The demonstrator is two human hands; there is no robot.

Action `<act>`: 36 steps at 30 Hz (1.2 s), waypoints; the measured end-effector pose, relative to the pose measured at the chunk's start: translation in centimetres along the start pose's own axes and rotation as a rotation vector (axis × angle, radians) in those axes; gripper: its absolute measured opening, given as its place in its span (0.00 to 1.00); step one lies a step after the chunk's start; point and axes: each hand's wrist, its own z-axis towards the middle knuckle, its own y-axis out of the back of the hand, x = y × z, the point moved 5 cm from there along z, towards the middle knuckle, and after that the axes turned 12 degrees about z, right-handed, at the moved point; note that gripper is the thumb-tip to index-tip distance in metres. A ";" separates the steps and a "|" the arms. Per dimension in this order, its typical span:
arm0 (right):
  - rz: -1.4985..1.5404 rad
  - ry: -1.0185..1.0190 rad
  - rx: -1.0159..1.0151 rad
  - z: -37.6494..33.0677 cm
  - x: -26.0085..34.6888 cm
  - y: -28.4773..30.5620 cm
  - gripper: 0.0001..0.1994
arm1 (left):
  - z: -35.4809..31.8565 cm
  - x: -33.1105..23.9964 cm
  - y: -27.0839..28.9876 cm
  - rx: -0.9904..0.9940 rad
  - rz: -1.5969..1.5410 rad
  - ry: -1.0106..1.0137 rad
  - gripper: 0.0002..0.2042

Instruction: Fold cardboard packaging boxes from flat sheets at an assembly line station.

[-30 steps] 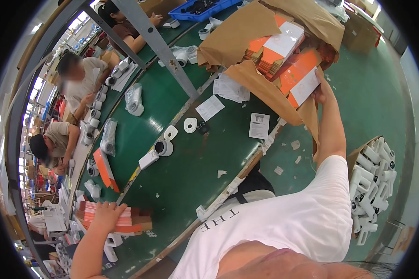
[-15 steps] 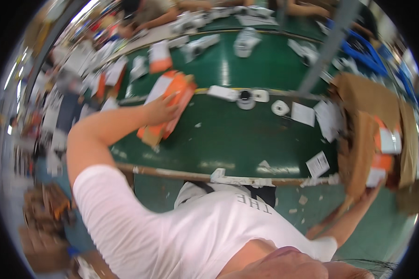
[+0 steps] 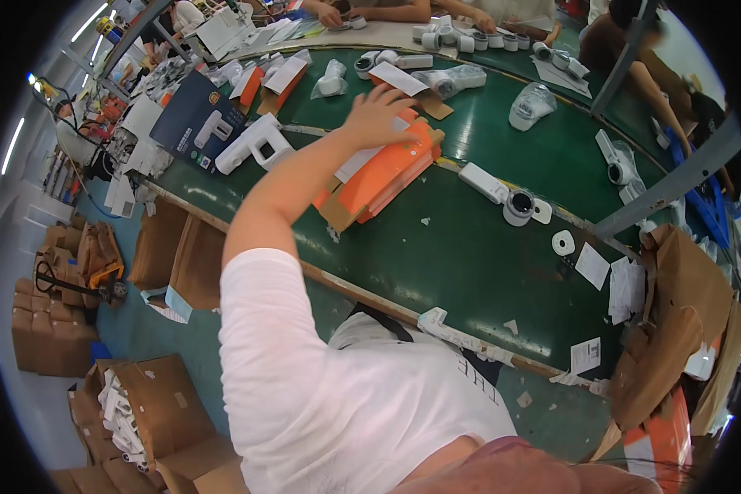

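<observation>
My left hand (image 3: 379,117) is stretched out over the far end of an orange and white carton (image 3: 391,179), fingers spread and apparently resting at its top edge. The carton lies tilted on the green bench, with a brown cardboard flap at its near end. To its right are a slim white box (image 3: 483,183), a white camera with a dark round lens (image 3: 519,207) and a round white plate (image 3: 563,243). My right hand is out of sight. Another orange and white box (image 3: 663,436) stands at the right, by a large brown carton (image 3: 687,284).
A dark blue printed box (image 3: 193,122) and a white device (image 3: 257,145) stand to the left. Bagged cameras (image 3: 532,107) lie on the far belt, where co-workers' arms reach in. A grey metal post (image 3: 675,179) rises at right. Open cartons (image 3: 160,403) sit on the floor at left.
The view has turned left. My left hand has moved from the orange carton's side to its far end, and its fingers have spread. My right hand, earlier at the brown carton, has left the view.
</observation>
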 end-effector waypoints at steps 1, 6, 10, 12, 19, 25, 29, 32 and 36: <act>0.022 -0.036 0.039 0.1 -0.1 -1.6 0.29 | 1.6 -0.7 -0.3 -0.050 0.002 -0.054 0.38; 0.174 -0.237 0.296 -0.3 -2.8 -14.3 0.27 | 4.5 -4.3 -4.2 0.435 -0.032 -0.007 0.34; 0.266 -0.414 0.446 -4.2 -3.2 -23.2 0.25 | 0.0 -2.1 -2.8 0.535 -0.027 0.057 0.31; 0.298 -0.496 0.487 -6.9 -2.8 -27.4 0.24 | -2.1 -0.3 -2.5 0.557 0.007 0.072 0.30; 0.281 -0.818 0.441 -15.7 -0.7 -35.7 0.20 | -10.2 -9.2 5.0 0.234 -1.326 0.068 0.39; 0.785 -1.074 0.566 -22.3 2.5 -49.3 0.31 | -16.7 -13.3 1.4 0.033 -1.777 0.406 0.47; 0.862 -1.182 0.652 -22.9 2.8 -50.0 0.29 | -18.5 -12.3 -1.0 0.203 -2.016 0.537 0.43; 1.010 -1.208 0.699 -22.7 4.3 -49.5 0.27 | -19.5 -12.0 -2.3 0.284 -2.522 0.577 0.34; 0.809 -0.775 1.031 -22.0 6.6 -47.6 0.19 | -18.5 -11.9 -2.4 0.124 -2.640 0.595 0.33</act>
